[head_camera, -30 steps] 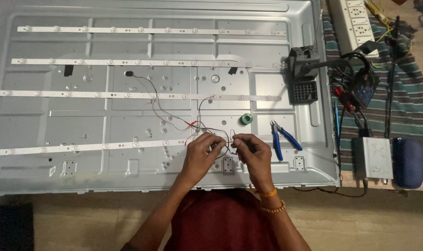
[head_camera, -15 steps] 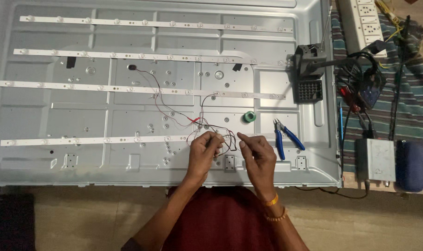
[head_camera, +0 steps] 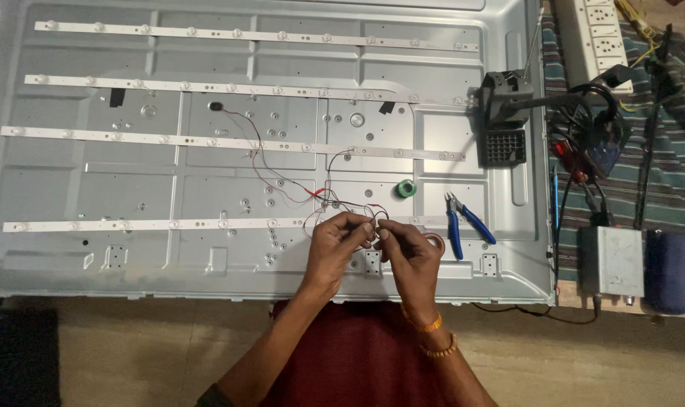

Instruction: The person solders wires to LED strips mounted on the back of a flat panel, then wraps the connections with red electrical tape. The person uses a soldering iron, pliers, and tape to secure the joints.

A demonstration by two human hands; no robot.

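Two-handed pinch grip on wires [head_camera: 375,215]

Four white LED strips [head_camera: 229,142] lie across one grey metal back panel [head_camera: 207,181]. One pair of blue-handled cutters [head_camera: 463,224], one green solder roll [head_camera: 406,188] and one roll of brown tape [head_camera: 433,241] rest on it. Beside it sit one white power strip [head_camera: 594,34], one grey metal box [head_camera: 612,261] and one dark blue pouch [head_camera: 671,271]. Two hands pinch thin wires [head_camera: 282,181].

Both forearms reach forward; the left hand [head_camera: 336,243] and right hand [head_camera: 411,251] meet, fingers [head_camera: 366,230] pinched together tip to tip.
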